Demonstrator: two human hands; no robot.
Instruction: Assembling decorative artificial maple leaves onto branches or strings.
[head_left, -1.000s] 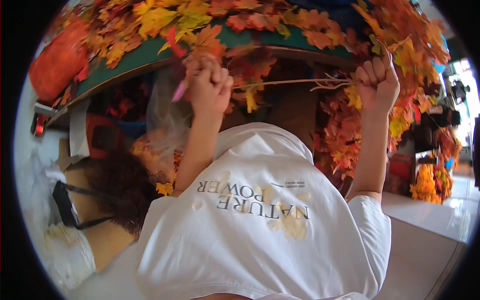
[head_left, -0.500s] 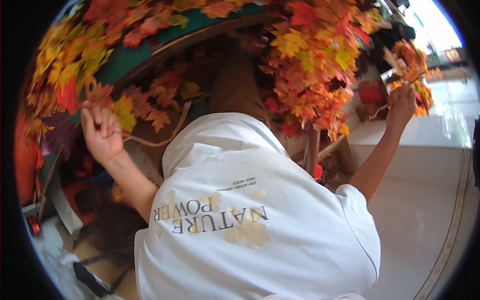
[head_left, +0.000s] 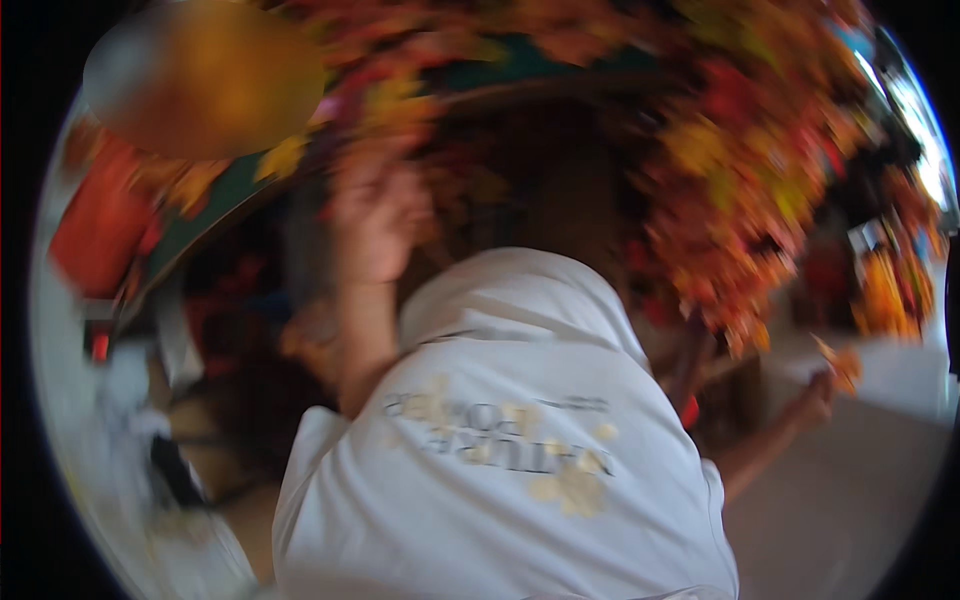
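My right hand (head_left: 816,402) is out at the right, closed on an orange artificial maple leaf (head_left: 846,368) that sticks up past its fingers. My left hand (head_left: 380,215) is raised left of centre, smeared by motion. Its fingers look partly bent, and whether anything is in them cannot be made out. Red and yellow artificial leaves (head_left: 395,110) lie just beyond it. A thick bunch of orange, red and yellow maple leaves (head_left: 740,200) hangs between my hands, to the right of centre.
A green tabletop with a curved edge (head_left: 205,215) runs across the far side. An orange-red rounded object (head_left: 105,215) is at the far left. More orange-yellow leaves (head_left: 885,290) hang at the far right, above a pale flat surface (head_left: 850,480). Dark clutter lies at lower left.
The whole view has shifted and blurred. My left hand has moved inward to the right, over the front of my lap. My right hand has come lower and nearer, with the leaf in it.
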